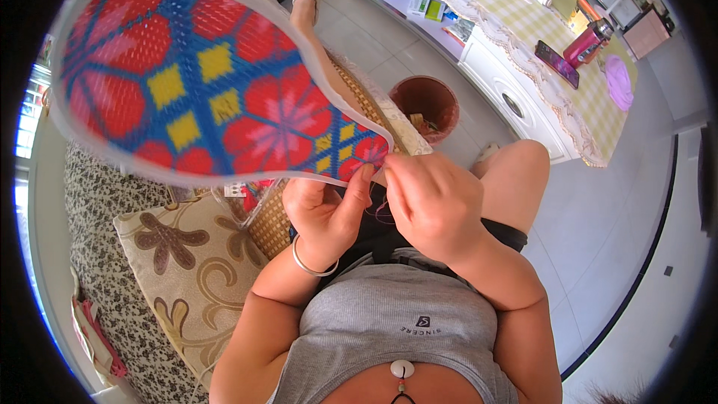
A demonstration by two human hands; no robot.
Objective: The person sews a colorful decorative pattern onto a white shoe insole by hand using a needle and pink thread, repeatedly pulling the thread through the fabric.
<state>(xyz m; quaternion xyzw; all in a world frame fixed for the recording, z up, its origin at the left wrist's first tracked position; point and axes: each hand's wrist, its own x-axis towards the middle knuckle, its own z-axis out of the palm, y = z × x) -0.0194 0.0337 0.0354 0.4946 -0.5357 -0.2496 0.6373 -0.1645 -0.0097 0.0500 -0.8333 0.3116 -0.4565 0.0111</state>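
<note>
An embroidered insole [224,82] with red and pink flowers, blue bands, yellow diamonds and a white rim fills the upper left. Its wide end points up and away from me, its narrow end toward my lap. My left hand [325,213], with a bangle on the wrist, pinches the narrow end between thumb and fingers. Right beside it, my right hand [434,198] is closed in a pinch at the insole's tip. What lies between those fingertips is too small to make out. A thin purple thread [383,213] hangs below and between the hands.
A patterned cushion [187,269] rests on the seat at left, near a clear bag [250,198] of colourful items. Beyond my knees stands a reddish bin [425,105]. The cloth-covered table [508,30] at upper right bears a phone [557,63] and a red flask [588,43].
</note>
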